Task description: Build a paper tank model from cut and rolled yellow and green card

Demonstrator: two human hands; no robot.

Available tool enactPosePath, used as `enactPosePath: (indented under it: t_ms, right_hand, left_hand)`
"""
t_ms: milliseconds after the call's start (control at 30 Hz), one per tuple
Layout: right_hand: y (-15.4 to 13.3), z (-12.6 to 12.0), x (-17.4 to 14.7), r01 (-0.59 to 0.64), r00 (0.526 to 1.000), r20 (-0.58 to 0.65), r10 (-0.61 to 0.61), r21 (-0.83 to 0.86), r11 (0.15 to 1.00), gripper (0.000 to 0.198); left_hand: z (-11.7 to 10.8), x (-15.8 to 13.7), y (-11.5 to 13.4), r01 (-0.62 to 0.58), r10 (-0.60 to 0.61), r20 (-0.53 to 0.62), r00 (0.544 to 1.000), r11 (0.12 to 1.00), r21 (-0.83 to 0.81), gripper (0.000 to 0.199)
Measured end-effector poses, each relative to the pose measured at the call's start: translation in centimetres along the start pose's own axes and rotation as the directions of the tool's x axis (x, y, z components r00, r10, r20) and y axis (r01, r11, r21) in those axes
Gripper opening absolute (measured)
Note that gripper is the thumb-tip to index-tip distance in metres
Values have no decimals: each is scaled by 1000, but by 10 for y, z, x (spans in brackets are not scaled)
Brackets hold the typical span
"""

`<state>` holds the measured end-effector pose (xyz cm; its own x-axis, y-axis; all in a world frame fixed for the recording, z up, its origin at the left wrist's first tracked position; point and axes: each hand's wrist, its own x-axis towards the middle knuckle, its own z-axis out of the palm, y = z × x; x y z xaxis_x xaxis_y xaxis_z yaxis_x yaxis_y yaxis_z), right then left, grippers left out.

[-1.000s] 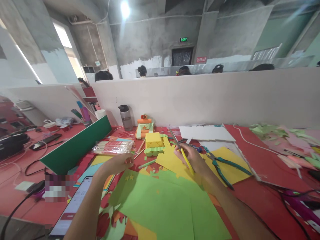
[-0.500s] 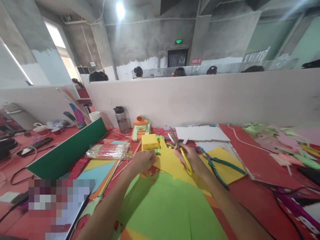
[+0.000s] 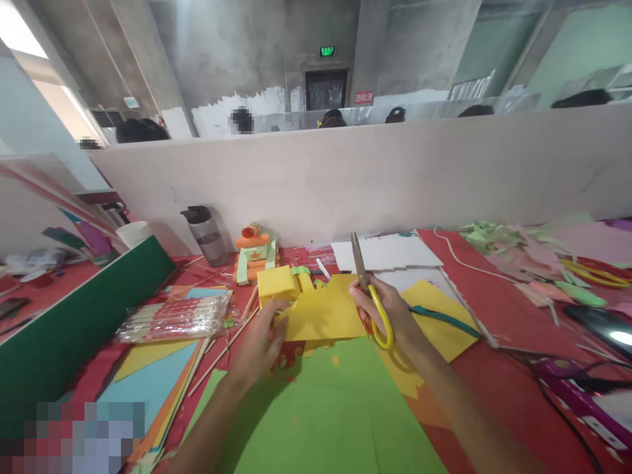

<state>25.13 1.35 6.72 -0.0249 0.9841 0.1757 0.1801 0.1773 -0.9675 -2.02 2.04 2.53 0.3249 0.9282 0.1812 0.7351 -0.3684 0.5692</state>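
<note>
My right hand [image 3: 390, 308] grips yellow-handled scissors [image 3: 360, 257], their blades together and pointing up and away from me. A sheet of yellow paper [image 3: 323, 316] with a cut, uneven top edge spans the space between my hands. Its left end is pinched in the fingers of my left hand [image 3: 264, 339], and its right end meets my right fingers. Beneath it a large green sheet [image 3: 320, 408] lies on the red table. Just beyond my left hand sits a yellow paper-wrapped box [image 3: 275, 285].
Farther back stand an orange and pale green paper model [image 3: 255, 257] and a water bottle [image 3: 206, 237]. Left are packaged sticks [image 3: 175, 317] and a green board [image 3: 99, 322]. Teal-handled pliers [image 3: 444, 319] lie on yellow paper at right, near white boards [image 3: 390, 252]. A white partition [image 3: 355, 178] runs behind.
The yellow sheet is lifted, with my left fingers now on its left end. My right hand and the scissors have turned more upright. The view has swung right and down.
</note>
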Motion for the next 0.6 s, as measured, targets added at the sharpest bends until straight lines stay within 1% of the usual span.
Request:
enactPosePath:
  t_ms: [67, 133, 167, 200, 267, 300, 400, 467, 500, 533, 600]
  right_hand:
    - [1, -2, 2, -22, 999, -35, 21, -10, 1000, 26]
    - [2, -3, 2, -51, 997, -59, 50, -25, 998, 26]
    - [3, -3, 2, -69, 995, -69, 67, -36, 997, 26]
    - [5, -3, 2, -95, 993, -72, 91, -50, 994, 26]
    - [9, -4, 2, -144, 987, -80, 138, -78, 986, 24]
    - [11, -6, 2, -145, 987, -83, 136, -116, 983, 23]
    - [19, -12, 2, -72, 995, -90, 46, -314, 947, 16]
    - [24, -17, 2, 20, 992, -98, -76, -479, 878, 12]
    - [26, -19, 2, 74, 986, -83, -144, -555, 828, 13]
    - [28, -22, 2, 127, 977, -60, -204, -608, 784, 15]
    - [31, -25, 2, 156, 967, -49, -250, -664, 732, 17]
  left_hand:
    - [-3, -2, -5, 20, -20, -8, 1000, 1000, -4, 39]
    - [-7, -4, -8, -5, -1, -71, 997, 996, -91, 44]
    - [-8, -5, -8, 2, -12, -85, 996, 994, -113, 46]
    - [-9, -6, -8, 13, -22, -76, 997, 993, -120, 47]
    - [-10, -8, -10, 29, -31, -16, 999, 993, -113, 46]
    - [-9, -9, -12, 12, -13, -7, 1000, 994, -111, 46]
    - [-3, -15, -21, -27, 29, 19, 999, 996, -89, 46]
    - [3, -21, -32, -32, 32, 4, 999, 998, -55, 45]
    - [6, -25, -37, -61, 62, 21, 998, 997, -42, 45]
    - [10, -29, -43, -87, 87, 3, 996, 995, -42, 47]
    - [19, -38, -54, -136, 133, -50, 990, 989, -66, 55]
